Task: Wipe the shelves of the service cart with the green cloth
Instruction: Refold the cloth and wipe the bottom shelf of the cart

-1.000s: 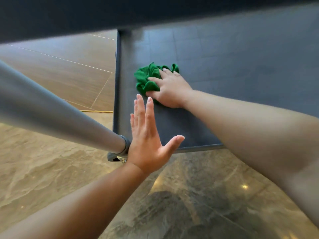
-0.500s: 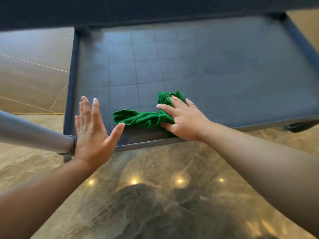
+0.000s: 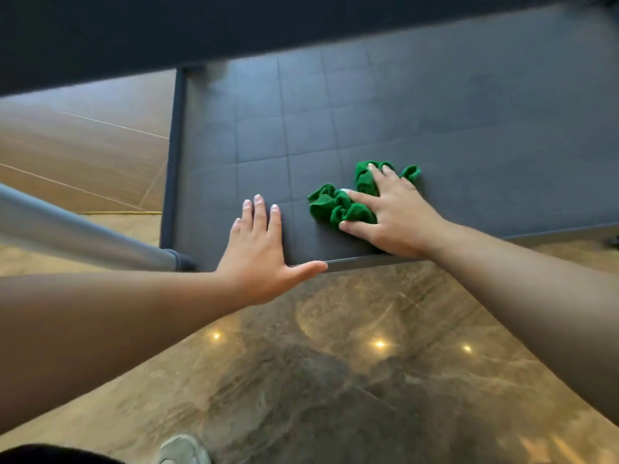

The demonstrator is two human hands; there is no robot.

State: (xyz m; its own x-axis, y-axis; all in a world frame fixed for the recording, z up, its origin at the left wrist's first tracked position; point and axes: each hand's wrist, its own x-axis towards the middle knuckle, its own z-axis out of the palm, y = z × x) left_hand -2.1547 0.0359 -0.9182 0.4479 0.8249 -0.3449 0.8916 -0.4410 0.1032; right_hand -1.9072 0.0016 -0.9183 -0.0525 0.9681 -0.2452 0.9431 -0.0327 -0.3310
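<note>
down on the dark lower shelf (image 3: 469, 128), the green cloth (image 3: 338, 207) lies bunched close to the near edge, about midway along the stretch of edge in view and well clear of the near left corner. the right hand (image 3: 398, 219) lies on top of it, its fingers (image 3: 363, 197) spread and nearly straight, pressing the cloth onto the shelf rather than wrapping round it; the thumb sits at the cloth's near side. the left hand (image 3: 258, 256) is flat and holds nothing, fingers straight and close together over the shelf just left of the cloth, thumb stretched out along the near edge; whether the palm touches the shelf i cannot tell. a grey metal post (image 3: 67, 226) meets the near left corner. the upper shelf (image 3: 201, 28) crosses the top as a dark band. below lie a polished stone floor (image 3: 335, 380) and the toe of a shoe (image 3: 182, 448).
</note>
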